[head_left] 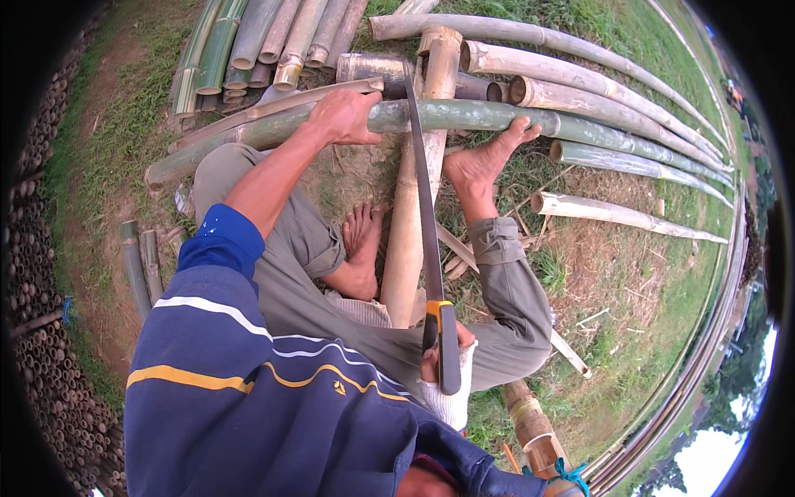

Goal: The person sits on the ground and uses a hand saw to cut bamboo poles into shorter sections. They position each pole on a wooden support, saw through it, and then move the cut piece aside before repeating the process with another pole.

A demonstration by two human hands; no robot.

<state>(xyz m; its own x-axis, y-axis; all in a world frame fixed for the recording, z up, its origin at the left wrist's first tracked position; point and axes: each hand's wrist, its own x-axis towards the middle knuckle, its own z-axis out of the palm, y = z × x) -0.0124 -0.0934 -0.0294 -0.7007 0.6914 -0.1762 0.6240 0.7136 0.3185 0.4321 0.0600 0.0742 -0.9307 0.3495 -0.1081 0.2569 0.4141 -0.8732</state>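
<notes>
My left hand (341,118) is closed over a long green bamboo pole (476,114), which lies crosswise ahead of me. In my right hand (430,363), partly hidden and with white knit fabric at the wrist, is the black and yellow handle of a hand saw (427,203). Its long blade points away from me and crosses the pole just right of my left hand; whether the teeth have cut in, I cannot tell. My bare right foot (484,161) presses against the pole. Under it runs a thick pale bamboo support (404,224).
Cut bamboo lengths (273,37) are stacked at the far left, and several long poles (596,87) lie at the far right. A split bamboo piece (273,108) rests beside the green pole. Many stacked bamboo ends (62,373) line the left edge. Bamboo scraps litter the grass.
</notes>
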